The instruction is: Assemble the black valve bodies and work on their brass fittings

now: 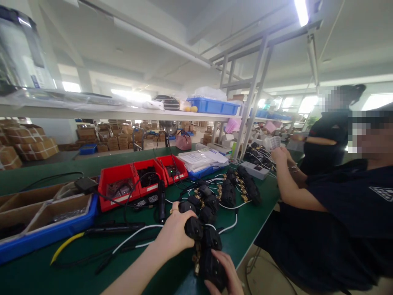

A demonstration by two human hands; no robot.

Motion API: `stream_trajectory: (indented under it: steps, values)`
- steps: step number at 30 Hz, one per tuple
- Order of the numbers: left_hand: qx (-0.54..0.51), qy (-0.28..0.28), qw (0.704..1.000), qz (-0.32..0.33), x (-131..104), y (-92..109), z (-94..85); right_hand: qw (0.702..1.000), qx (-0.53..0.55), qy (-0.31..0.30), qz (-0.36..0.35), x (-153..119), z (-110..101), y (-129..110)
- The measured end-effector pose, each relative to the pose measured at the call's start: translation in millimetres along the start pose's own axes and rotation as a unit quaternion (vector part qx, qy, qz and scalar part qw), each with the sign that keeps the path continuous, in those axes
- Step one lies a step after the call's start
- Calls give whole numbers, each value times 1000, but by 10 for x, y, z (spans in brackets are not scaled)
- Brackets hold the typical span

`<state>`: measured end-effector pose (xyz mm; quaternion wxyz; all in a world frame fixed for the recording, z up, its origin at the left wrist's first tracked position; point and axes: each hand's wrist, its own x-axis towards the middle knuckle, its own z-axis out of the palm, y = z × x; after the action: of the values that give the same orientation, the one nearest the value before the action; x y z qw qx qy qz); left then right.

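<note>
My left hand [176, 225] reaches over the green bench with its fingers closed round a black plastic unit [194, 228]. Close to the near edge, my right hand [229, 272] grips another black unit [211, 266] from its right side. Brass fittings [197, 262] stick out on the left of that unit. Beyond my hands, more black units [208, 207] stand in rows, with brass fittings and white cables [230, 223] among them. My left fingertips are partly hidden behind the units.
Red bins [118, 184] of small parts and a blue tray with compartments [61, 227] line the left. A black tool with a yellow cable [66, 246] lies in front. Papers [202, 157] rest farther back. At the right, a co-worker's hands [279, 155] hold a pale piece.
</note>
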<state>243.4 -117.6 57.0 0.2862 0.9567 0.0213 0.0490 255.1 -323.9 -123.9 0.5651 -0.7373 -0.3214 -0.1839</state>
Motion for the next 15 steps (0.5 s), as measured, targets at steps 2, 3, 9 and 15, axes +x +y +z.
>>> stream_trajectory:
  steps: [2,3,9,15]
  values:
    - [39,-31,999,-18,154,-4,33,1000,-7,20,18,-31,36,42]
    - [50,-46,997,-26,205,-16,40,999,-16,34,26,-47,42,70]
    - [74,-76,994,-39,188,-163,94,988,-112,100,40,-70,-17,254]
    - [45,-11,998,-32,115,-241,309,983,-152,92,44,30,27,331]
